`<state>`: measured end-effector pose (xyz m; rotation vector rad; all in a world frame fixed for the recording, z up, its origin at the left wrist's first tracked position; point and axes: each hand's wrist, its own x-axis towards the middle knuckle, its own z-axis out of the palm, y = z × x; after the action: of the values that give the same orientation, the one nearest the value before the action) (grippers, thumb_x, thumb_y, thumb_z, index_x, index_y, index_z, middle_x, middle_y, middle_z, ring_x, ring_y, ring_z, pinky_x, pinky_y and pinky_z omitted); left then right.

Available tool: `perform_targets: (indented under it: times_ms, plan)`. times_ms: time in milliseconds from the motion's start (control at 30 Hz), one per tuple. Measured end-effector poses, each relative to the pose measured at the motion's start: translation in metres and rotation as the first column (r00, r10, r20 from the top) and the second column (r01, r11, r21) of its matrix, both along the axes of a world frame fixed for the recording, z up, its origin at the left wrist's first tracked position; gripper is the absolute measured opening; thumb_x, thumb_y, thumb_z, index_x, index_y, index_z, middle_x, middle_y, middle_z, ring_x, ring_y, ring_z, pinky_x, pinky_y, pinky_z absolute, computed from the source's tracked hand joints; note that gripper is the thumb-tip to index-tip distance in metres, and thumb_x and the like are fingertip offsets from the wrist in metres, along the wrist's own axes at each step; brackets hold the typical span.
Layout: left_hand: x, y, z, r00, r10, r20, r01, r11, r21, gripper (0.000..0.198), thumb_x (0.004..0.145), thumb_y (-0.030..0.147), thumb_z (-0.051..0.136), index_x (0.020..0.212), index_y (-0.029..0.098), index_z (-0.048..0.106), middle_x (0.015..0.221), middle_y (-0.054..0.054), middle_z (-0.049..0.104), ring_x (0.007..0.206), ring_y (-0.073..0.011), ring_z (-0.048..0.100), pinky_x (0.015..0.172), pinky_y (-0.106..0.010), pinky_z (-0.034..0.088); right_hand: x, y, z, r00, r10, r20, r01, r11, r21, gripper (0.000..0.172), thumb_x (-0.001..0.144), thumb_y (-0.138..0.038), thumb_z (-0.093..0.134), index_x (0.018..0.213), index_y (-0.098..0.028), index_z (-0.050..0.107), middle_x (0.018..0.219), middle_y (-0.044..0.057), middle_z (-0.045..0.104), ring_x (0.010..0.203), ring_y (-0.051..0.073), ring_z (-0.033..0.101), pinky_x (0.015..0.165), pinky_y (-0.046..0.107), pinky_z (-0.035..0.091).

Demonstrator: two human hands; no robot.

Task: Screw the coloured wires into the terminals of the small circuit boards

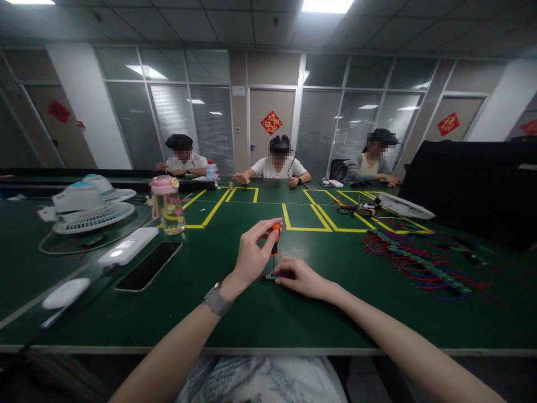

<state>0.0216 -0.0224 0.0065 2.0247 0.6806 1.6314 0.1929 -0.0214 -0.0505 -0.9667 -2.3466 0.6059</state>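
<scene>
My left hand (254, 252), with a watch (218, 299) on its wrist, is closed round the handle of an orange and black screwdriver (275, 246). The screwdriver stands upright, its shaft pointing down at a small green circuit board (267, 277) on the table. Whether the tip sits in a screw is too small to tell. My right hand (304, 278) rests on the table, fingers pinched on the board's right end. Its fingers cover part of the board.
A dark phone (149, 267), a white power strip (128, 246), a pink-lidded bottle (168, 207) and white fans (94, 204) are on the left. Circuit boards with red and blue wires (419, 260) lie right, near a black screen (474, 193). Several people sit across the green table (201, 257).
</scene>
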Motion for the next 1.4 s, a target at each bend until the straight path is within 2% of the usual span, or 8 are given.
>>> perform_targets:
  times_ms: [200,300,400,567,667,867,1133,1400]
  plan:
    - [-0.0029,-0.0021,0.0010,0.970,0.236,-0.062,-0.224,0.961,0.164,0.018,0.090,0.028,0.056,0.101,0.022,0.070,0.098,-0.005,0.054,0.092,-0.0164,0.057,0.084,-0.030,0.050,0.0002,0.0018,-0.0035,1.000,-0.001,-0.025,0.001,1.000,0.007,0.015,0.082,-0.015,0.066,0.096,-0.016,0.071,0.091,0.006,0.064,0.085,0.018,0.061,0.080,0.030,0.049]
    - [-0.0016,-0.0027,-0.0003,0.992,0.106,-0.066,-0.099,0.990,0.101,0.031,0.097,0.024,0.041,0.119,0.024,0.063,0.114,-0.008,0.057,0.104,-0.0178,0.058,0.091,-0.032,0.048,0.0004,0.0022,-0.0046,0.999,0.006,-0.033,-0.006,1.000,0.008,0.016,0.082,-0.015,0.066,0.097,-0.015,0.071,0.092,0.006,0.065,0.084,0.018,0.061,0.080,0.030,0.049]
    - [0.0005,-0.0014,-0.0015,0.999,-0.047,0.007,0.047,0.999,-0.015,0.032,0.097,0.025,0.044,0.125,0.022,0.059,0.118,-0.008,0.061,0.101,-0.0176,0.064,0.085,-0.030,0.053,0.0004,0.0021,-0.0042,0.999,0.011,-0.033,-0.011,1.000,0.010,0.015,0.082,-0.016,0.065,0.096,-0.015,0.071,0.092,0.006,0.065,0.084,0.017,0.061,0.080,0.030,0.049]
    - [-0.0003,-0.0009,-0.0002,0.995,0.090,0.032,-0.091,0.994,0.058,0.019,0.085,0.026,0.065,0.103,0.021,0.069,0.098,-0.005,0.064,0.091,-0.0165,0.063,0.078,-0.027,0.052,0.0001,0.0018,-0.0033,1.000,-0.005,-0.012,0.005,1.000,0.010,0.015,0.083,-0.017,0.065,0.096,-0.015,0.071,0.091,0.006,0.064,0.082,0.017,0.061,0.076,0.029,0.049]
    - [-0.0014,-0.0022,0.0003,0.989,0.147,-0.012,-0.145,0.983,0.115,0.020,0.086,0.026,0.064,0.104,0.022,0.070,0.101,-0.005,0.060,0.097,-0.0172,0.060,0.085,-0.029,0.050,0.0003,0.0024,-0.0046,1.000,-0.001,-0.018,0.001,1.000,0.021,0.014,0.083,-0.018,0.066,0.095,-0.016,0.071,0.090,0.005,0.064,0.082,0.017,0.061,0.076,0.029,0.049]
    - [0.0012,-0.0013,-0.0042,0.997,-0.078,0.002,0.078,0.997,0.003,0.035,0.098,0.024,0.042,0.130,0.024,0.057,0.124,-0.008,0.061,0.113,-0.0188,0.059,0.098,-0.035,0.048,0.0007,0.0030,-0.0049,0.999,0.013,-0.033,-0.012,1.000,0.022,0.014,0.083,-0.017,0.065,0.096,-0.016,0.071,0.090,0.005,0.064,0.081,0.016,0.061,0.077,0.029,0.049]
    - [0.0005,-0.0016,-0.0018,0.995,0.092,0.031,-0.093,0.995,0.047,0.021,0.087,0.027,0.061,0.105,0.022,0.070,0.102,-0.006,0.060,0.093,-0.0157,0.061,0.077,-0.025,0.053,0.0008,0.0035,-0.0051,1.000,0.011,-0.019,-0.011,1.000,0.018,0.015,0.083,-0.017,0.065,0.096,-0.015,0.071,0.091,0.006,0.065,0.083,0.017,0.062,0.079,0.030,0.049]
    - [0.0004,-0.0016,-0.0031,0.997,-0.043,0.063,0.047,0.997,-0.057,0.032,0.096,0.027,0.045,0.123,0.022,0.061,0.125,-0.009,0.062,0.108,-0.0197,0.063,0.093,-0.032,0.051,0.0010,0.0028,-0.0045,1.000,0.016,-0.025,-0.016,1.000,0.007,0.016,0.083,-0.018,0.065,0.097,-0.016,0.071,0.092,0.006,0.065,0.084,0.017,0.062,0.081,0.030,0.050]
